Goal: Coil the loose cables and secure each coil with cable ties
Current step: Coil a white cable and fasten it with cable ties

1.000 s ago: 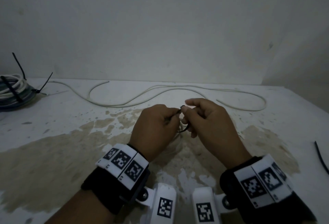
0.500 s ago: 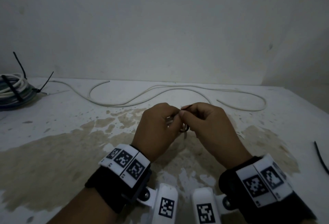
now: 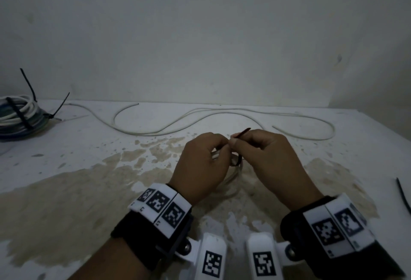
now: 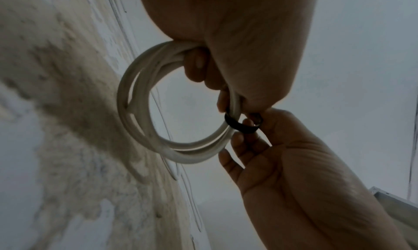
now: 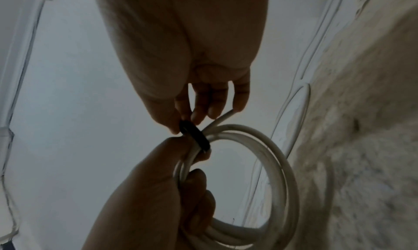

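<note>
Head view. The left hand [image 3: 201,164] and right hand [image 3: 270,157] meet above a stained white table [image 3: 66,186]. The left hand's fingers curl round a small white cable coil [image 3: 231,176], which hangs below and between the hands. The right hand pinches the tail of a black cable tie [image 3: 241,133], whose tip sticks up past the fingers; its loop wraps the coil just beside the left fingertips. A loose white cable [image 3: 200,116] lies snaked across the table behind the hands. A tied cable bundle [image 3: 20,115] sits at the far left edge, and a spare black cable tie [image 3: 402,195] lies at the right edge.

Left wrist view. The white cable coil [image 4: 144,114] hangs from the curled left hand [image 4: 237,39]; the black cable tie [image 4: 243,126] rings its strands, held by the right hand [image 4: 294,164].

Right wrist view. The right hand [image 5: 185,60] pinches the black cable tie [image 5: 195,137] with its thumb and fingertips; the left hand [image 5: 158,191] clasps the white cable coil [image 5: 278,161] directly below the tie.
</note>
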Demonstrator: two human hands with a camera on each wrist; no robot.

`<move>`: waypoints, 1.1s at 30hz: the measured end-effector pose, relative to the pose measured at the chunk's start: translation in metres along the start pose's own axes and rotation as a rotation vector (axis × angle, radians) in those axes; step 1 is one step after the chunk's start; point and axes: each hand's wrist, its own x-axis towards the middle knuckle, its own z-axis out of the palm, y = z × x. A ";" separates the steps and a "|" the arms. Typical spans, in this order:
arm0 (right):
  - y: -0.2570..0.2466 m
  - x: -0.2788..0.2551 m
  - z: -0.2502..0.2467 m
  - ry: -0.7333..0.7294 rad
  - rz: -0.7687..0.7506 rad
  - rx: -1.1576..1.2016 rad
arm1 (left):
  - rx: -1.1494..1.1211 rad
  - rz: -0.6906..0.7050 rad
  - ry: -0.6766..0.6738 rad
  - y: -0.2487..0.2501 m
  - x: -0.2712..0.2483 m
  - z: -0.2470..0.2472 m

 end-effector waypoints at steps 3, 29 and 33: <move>-0.001 0.001 0.000 0.057 -0.022 0.050 | -0.184 -0.217 -0.045 0.006 0.001 -0.002; -0.004 0.006 -0.016 -0.021 -0.142 -0.045 | -0.378 -0.356 -0.159 0.008 0.001 -0.010; 0.007 0.008 -0.015 -0.052 -0.219 -0.301 | -0.565 -0.492 -0.186 0.011 0.003 -0.009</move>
